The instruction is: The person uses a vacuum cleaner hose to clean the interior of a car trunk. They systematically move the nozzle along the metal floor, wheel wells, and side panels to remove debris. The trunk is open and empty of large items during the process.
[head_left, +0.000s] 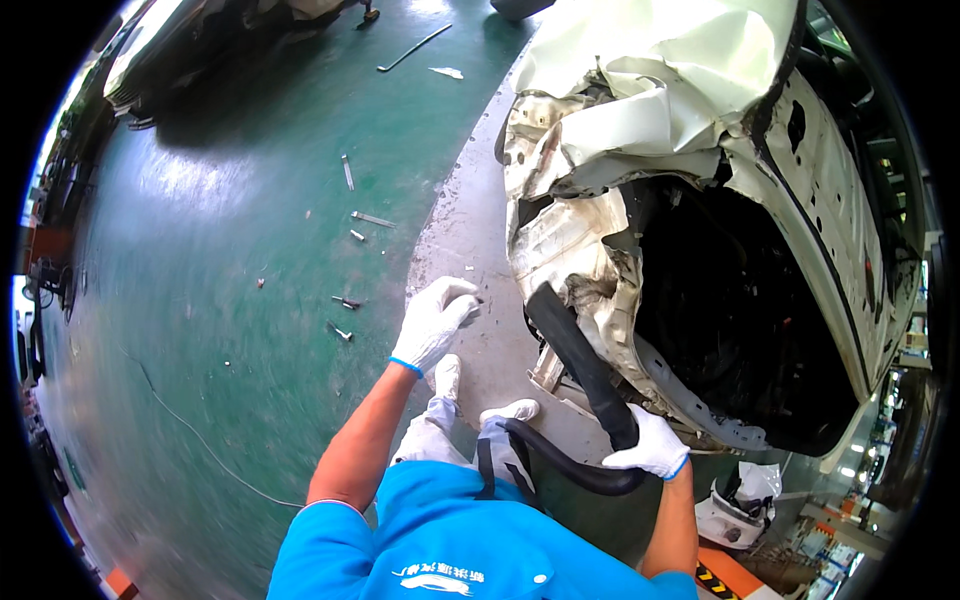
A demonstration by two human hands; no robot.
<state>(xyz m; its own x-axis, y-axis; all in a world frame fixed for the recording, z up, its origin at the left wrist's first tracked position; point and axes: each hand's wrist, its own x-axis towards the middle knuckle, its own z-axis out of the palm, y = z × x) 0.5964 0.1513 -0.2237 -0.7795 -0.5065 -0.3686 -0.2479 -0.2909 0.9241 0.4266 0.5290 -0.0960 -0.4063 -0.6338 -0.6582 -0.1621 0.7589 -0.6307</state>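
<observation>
My right hand [651, 445], in a white glove, grips a thick black hose [580, 360]. The hose runs from the crumpled white car body [640, 120] down past my hand and loops back toward my waist. My left hand [436, 320], also gloved, hangs free over the grey floor strip [460, 230] with its fingers loosely curled and nothing in it. The car's sheet metal is torn and folded around a dark wheel arch opening [740, 310]. My white shoes [447, 378] stand on the grey strip beside the car.
Several loose bolts and small metal pieces [345, 303] lie scattered on the green floor [230, 250] to my left. A long metal bar [412, 48] lies farther back. A thin cable [200, 435] trails across the floor. Crumpled white parts [735, 505] lie at lower right.
</observation>
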